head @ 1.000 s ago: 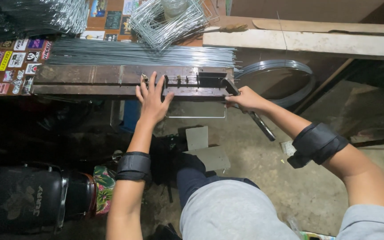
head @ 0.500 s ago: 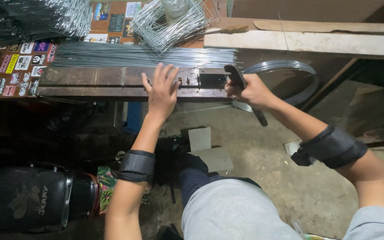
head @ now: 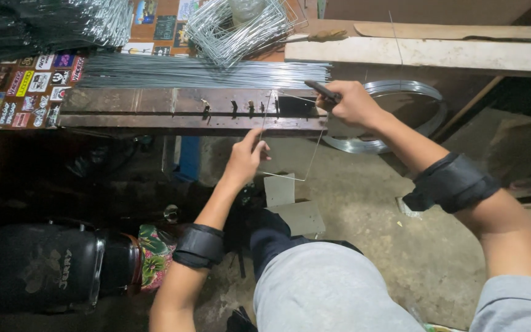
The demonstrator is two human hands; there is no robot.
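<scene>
The left hand (head: 246, 158) hung just below the front edge of the metal bending jig (head: 185, 109), its fingers pinched round one side of a thin bent wire frame (head: 290, 178) — a squared loop of bright wire that dropped from the jig's pegs (head: 235, 107) and ran out to the right beneath the hand. The frame was off the bench for most of its length, only its upper ends reaching the pegs.

The right hand (head: 353, 103) was at the jig's right end, fingers closed tight on a dark lever handle (head: 322, 91) that pointed up and left over the plate. Both forearms wore black wrist bands (head: 199, 246).

Behind the jig lay a flat bundle of straight wire rods (head: 185, 72), and beyond those a heap of finished wire frames (head: 238, 24) (tangled, so single ones could not be told apart). A coil of wire (head: 401, 117) sat just beside the right hand, below a pale wooden plank (head: 431, 55). A row of coloured stickers (head: 32, 86) covered the bench at the left. On the floor near the person's knee lay two flat grey plates (head: 290, 206) — and at lower left, a black helmet (head: 38, 267).
</scene>
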